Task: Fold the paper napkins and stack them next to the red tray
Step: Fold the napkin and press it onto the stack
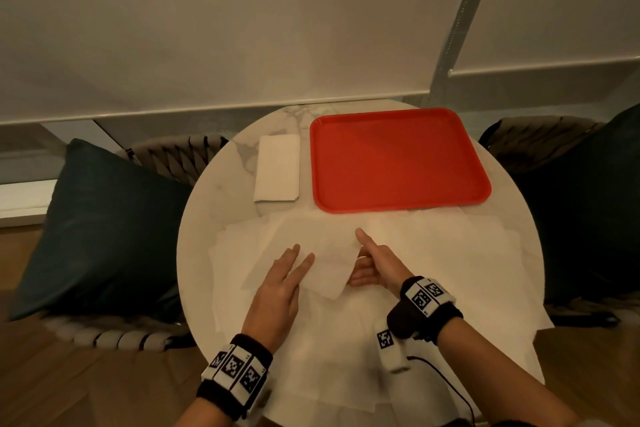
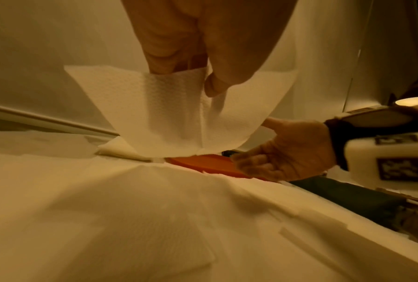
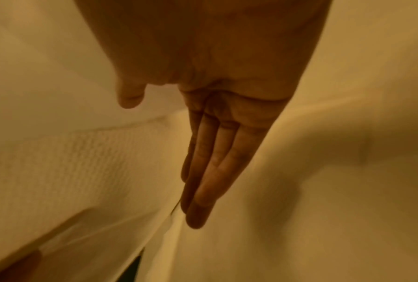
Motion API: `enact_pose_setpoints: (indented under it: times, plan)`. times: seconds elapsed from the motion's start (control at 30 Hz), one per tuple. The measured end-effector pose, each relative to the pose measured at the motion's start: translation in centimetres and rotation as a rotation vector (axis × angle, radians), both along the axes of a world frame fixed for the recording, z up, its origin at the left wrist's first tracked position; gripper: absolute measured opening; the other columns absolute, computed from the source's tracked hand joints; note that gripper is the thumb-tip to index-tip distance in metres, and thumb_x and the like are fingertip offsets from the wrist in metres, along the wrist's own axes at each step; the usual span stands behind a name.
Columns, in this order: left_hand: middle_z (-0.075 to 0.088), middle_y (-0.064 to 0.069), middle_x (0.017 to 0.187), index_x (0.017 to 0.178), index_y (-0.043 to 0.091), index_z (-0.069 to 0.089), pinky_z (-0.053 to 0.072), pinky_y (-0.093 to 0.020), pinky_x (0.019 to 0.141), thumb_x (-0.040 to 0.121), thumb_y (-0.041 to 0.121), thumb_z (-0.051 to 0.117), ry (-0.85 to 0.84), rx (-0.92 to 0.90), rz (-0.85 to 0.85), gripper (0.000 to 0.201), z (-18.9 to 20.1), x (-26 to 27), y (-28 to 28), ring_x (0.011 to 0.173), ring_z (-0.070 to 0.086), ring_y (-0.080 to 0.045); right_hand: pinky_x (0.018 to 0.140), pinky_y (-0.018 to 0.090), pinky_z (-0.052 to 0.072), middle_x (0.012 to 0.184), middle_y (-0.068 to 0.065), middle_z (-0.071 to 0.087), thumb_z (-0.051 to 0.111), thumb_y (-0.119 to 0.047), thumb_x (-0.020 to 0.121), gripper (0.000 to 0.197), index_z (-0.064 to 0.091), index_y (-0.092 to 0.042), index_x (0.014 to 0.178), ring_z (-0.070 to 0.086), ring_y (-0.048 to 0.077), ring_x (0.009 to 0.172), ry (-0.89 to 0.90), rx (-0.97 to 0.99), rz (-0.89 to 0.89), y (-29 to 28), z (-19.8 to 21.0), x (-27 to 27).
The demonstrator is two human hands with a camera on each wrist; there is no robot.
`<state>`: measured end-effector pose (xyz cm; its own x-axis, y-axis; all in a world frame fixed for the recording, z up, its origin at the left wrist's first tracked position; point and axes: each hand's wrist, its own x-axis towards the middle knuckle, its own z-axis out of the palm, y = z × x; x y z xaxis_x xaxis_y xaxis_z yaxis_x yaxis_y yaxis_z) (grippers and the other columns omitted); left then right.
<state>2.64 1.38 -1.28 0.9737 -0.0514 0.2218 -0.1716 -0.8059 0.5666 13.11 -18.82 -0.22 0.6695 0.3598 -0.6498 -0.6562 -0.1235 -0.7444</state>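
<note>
A white paper napkin (image 1: pixel 329 263) hangs lifted over the near half of the round table. My left hand (image 1: pixel 298 263) pinches its top edge between thumb and fingers; the left wrist view shows this napkin (image 2: pixel 174 114) drooping from the left hand (image 2: pixel 191 76). My right hand (image 1: pixel 370 260) is flat and open at the napkin's right edge, thumb up, fingers straight and together (image 3: pixel 203 162). The red tray (image 1: pixel 398 159) lies empty at the back right. A folded napkin stack (image 1: pixel 277 172) sits just left of it.
Several unfolded napkins (image 1: pixel 433 253) overlap across the near part of the marble table (image 1: pixel 221 184) and hang over its front edge. Chairs with dark cushions stand at the left (image 1: pixel 104 218) and right (image 1: pixel 588 201). A roller blind closes the back.
</note>
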Motion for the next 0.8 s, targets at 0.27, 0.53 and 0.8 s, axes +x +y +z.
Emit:
enact_pose_setpoints:
  times: [0.27,0.53,0.8]
  plan:
    - [0.021,0.006,0.160,0.153,0.035,0.017,0.008,-0.035,0.123,0.086,0.000,0.045,0.103,0.056,-0.240,0.081,-0.1,-2.3,1.0,0.149,0.012,-0.012,0.081,0.038,0.054,0.112,0.018,0.067,0.050,-0.013,0.094,0.033,0.057,0.002,0.122,0.066,0.028,0.097,0.190,0.335,-0.250,4.0,-0.5,-0.9]
    - [0.024,0.021,0.154,0.150,0.044,0.015,0.029,-0.026,0.112,0.093,0.059,0.045,0.357,-0.663,0.088,0.067,1.8,-0.3,3.8,0.137,0.033,0.001,0.075,0.034,0.057,0.103,0.012,0.071,0.049,-0.002,0.090,0.029,0.060,-0.004,0.116,0.069,0.023,0.088,0.101,0.254,-0.209,5.3,0.2,-1.8]
    - [0.055,-0.005,0.133,0.143,0.059,0.015,0.051,-0.043,0.098,0.100,0.026,0.051,0.384,-0.650,0.011,0.065,2.3,2.4,5.1,0.117,0.060,-0.018,0.090,0.039,0.054,0.117,0.009,0.067,0.050,0.001,0.090,0.036,0.053,-0.013,0.124,0.065,0.026,0.105,-0.086,0.138,-0.029,8.0,1.3,-2.1]
